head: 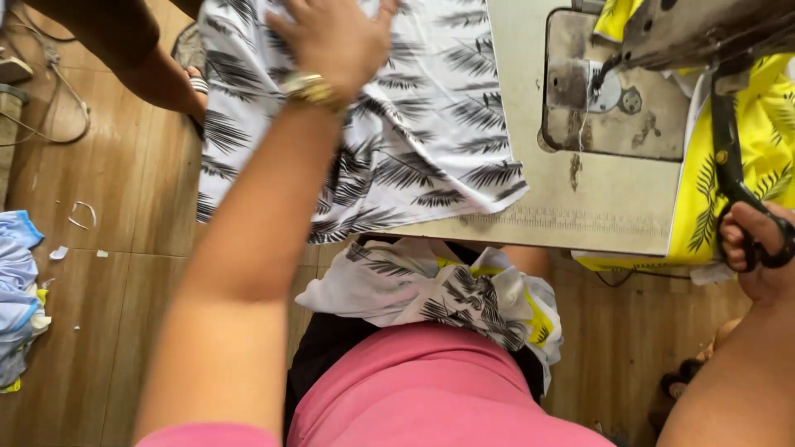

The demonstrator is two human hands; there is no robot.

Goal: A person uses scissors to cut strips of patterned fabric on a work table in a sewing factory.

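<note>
The white leaf-print fabric (414, 124) was spread across the left part of the desk (580, 207), its lower border draped over the near edge. It was pressed down near its far end by the left hand (335, 37), held flat with the fingers spread; a gold watch (313, 89) was worn at that wrist. The cloth was best kept flat and taut under that palm, so that no fold would be carried toward the sewing machine (704, 33).

On the right, black scissors (737, 182) were gripped by the right hand (758, 244), its fingers curled shut through the handles, the blades laid along the yellow leaf-print fabric (774, 141) hanging off the desk's right corner. A cut was best made slowly, with the blades kept clear of the machine's metal plate (617, 99).

Little open room was left: bare desk showed only between the two cloths. More printed pieces (447, 290) were bundled in the lap, below the desk's edge. At far left, another person's arm (124, 50) reached over the wooden floor (108, 248), where scraps lay.
</note>
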